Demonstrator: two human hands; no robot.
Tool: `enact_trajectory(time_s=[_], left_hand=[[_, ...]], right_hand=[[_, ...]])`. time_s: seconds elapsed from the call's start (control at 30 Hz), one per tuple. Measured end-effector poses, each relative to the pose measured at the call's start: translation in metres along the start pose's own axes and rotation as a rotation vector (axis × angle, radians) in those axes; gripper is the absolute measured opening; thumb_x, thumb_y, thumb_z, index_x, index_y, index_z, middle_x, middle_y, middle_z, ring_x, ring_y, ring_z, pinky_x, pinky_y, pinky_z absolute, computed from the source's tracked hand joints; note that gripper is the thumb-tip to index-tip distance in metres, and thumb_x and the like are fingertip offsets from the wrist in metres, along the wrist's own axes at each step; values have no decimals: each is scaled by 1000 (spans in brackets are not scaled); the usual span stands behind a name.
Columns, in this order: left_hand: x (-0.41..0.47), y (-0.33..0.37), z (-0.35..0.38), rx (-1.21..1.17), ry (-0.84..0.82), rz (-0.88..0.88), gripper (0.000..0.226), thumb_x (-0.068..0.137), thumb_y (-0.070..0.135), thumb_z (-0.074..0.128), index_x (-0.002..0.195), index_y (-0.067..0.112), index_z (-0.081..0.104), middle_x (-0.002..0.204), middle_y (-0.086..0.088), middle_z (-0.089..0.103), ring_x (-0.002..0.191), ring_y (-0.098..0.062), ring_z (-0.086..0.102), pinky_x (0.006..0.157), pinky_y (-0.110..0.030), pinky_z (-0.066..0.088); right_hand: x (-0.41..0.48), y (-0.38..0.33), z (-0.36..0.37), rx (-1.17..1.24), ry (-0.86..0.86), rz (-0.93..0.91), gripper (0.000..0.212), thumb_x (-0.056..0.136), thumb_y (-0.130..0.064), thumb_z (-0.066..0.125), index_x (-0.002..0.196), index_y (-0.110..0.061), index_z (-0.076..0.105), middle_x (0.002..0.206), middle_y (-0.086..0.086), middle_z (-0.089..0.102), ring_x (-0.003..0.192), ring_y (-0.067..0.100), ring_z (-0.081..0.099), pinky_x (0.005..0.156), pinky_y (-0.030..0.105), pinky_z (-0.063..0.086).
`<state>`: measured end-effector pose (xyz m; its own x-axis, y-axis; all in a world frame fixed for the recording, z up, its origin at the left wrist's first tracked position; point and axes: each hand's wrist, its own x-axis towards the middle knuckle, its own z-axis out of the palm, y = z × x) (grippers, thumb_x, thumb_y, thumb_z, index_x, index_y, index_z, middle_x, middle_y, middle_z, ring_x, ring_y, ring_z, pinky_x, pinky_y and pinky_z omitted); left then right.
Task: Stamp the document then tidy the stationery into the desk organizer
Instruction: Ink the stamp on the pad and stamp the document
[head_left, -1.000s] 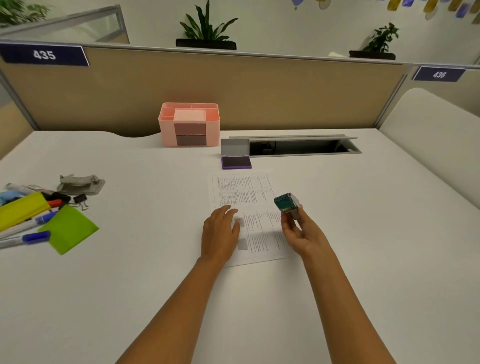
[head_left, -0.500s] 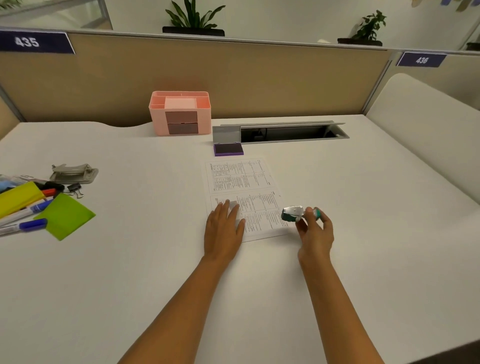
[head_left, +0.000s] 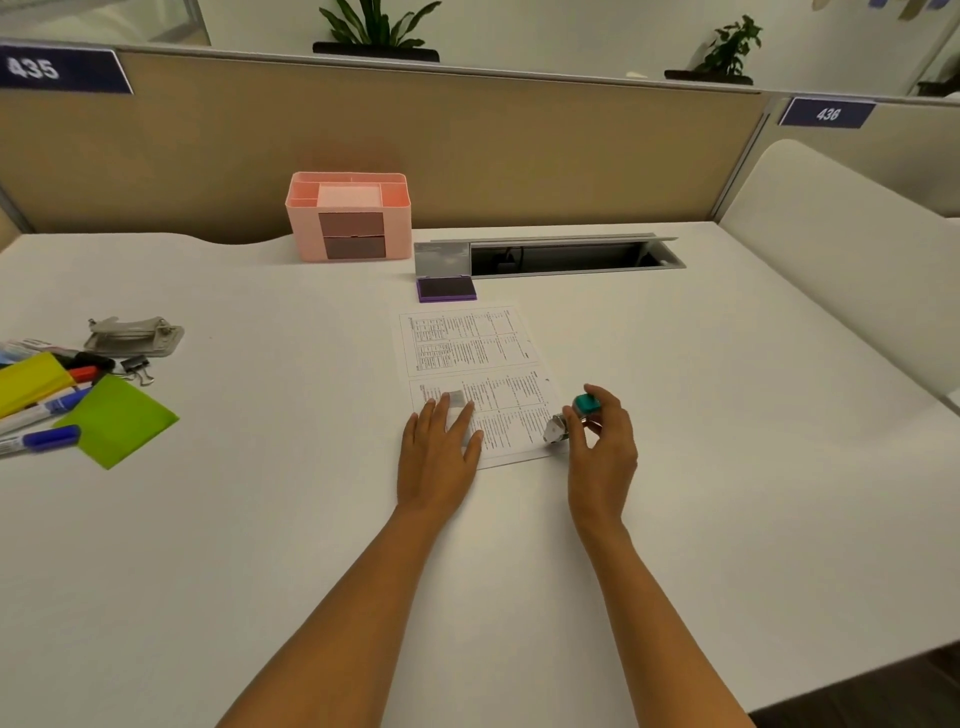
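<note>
A printed document (head_left: 467, 358) lies flat in the middle of the white desk. My left hand (head_left: 439, 452) rests palm down on its lower left part, fingers spread. My right hand (head_left: 602, 441) grips a small stamp (head_left: 574, 418) with a teal top and silver body, tilted over the sheet's lower right corner. An open purple ink pad (head_left: 447, 288) sits just beyond the document. The pink desk organizer (head_left: 348, 215) stands at the back against the partition.
At the left lie several markers and pens (head_left: 39, 441), a yellow pad (head_left: 31, 382), green sticky notes (head_left: 119, 421), a binder clip (head_left: 136, 368) and a metal clamp (head_left: 134, 335). An open cable slot (head_left: 566, 257) sits behind the ink pad.
My right hand has lowered the stamp from above the page to its lower right corner and tipped it sideways. My left hand has stayed on the paper.
</note>
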<state>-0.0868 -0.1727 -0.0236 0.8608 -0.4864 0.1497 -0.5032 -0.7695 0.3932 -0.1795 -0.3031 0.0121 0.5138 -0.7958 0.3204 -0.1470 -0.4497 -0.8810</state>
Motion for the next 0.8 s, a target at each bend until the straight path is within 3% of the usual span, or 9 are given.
enact_trajectory(time_s=[0.33, 0.53, 0.8], left_hand=[[0, -1, 1, 13, 5, -10, 48, 96, 41, 31, 142, 28, 28, 155, -2, 20, 144, -19, 14, 118, -33, 7], [0, 0, 1, -4, -2, -13, 49, 96, 42, 30, 143, 28, 27, 155, -1, 19, 144, -19, 13, 118, -33, 7], [0, 0, 1, -13, -14, -22, 50, 96, 43, 29, 143, 29, 24, 156, 0, 16, 145, -17, 10, 118, -31, 5]], right_hand=[[-4, 1, 6, -163, -7, -180, 34, 89, -18, 59, 123, -15, 56, 114, 5, 60, 94, 4, 53, 80, 14, 41], [-6, 13, 10, -237, -32, -236, 36, 88, -14, 61, 123, -11, 57, 111, 8, 63, 97, 21, 62, 78, 23, 48], [5, 10, 18, -295, -95, -217, 35, 89, -15, 60, 123, -16, 58, 104, 6, 65, 96, 21, 59, 73, 23, 45]])
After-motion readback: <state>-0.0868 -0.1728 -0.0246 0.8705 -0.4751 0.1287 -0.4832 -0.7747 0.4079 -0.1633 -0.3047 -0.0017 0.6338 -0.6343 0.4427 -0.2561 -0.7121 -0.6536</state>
